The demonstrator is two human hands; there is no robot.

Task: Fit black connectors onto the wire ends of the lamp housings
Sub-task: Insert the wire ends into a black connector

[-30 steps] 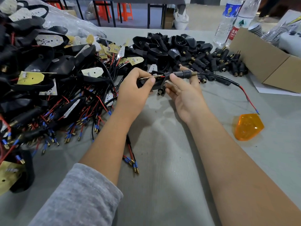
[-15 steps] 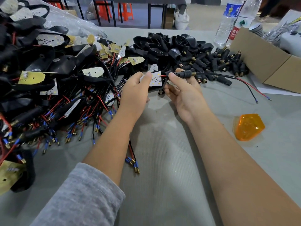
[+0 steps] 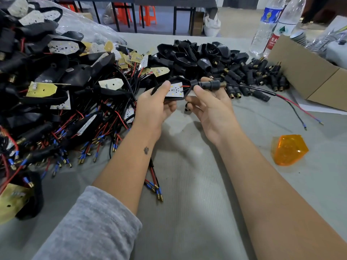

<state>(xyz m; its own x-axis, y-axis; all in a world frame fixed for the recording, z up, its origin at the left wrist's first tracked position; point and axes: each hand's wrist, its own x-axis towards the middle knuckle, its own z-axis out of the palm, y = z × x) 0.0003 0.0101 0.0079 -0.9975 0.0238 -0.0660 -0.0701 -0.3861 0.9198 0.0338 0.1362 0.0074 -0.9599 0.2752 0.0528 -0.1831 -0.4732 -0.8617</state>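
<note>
My left hand grips a black lamp housing with a white LED board facing up. My right hand pinches a black connector just right of the housing. Short red and black wires run from the board into the connector. A sheathed wire leaves the connector's far end and splits into red and black leads lying on the table. Both hands hover above the grey table.
A large heap of wired housings fills the left. Empty black housings and loose black connectors lie behind my hands. An orange lens sits at right, beside a cardboard box and two water bottles.
The housing has turned so its white board faces up. The connector has slid along the wire closer to the housing, and the wire's free ends have drawn in across the table.
</note>
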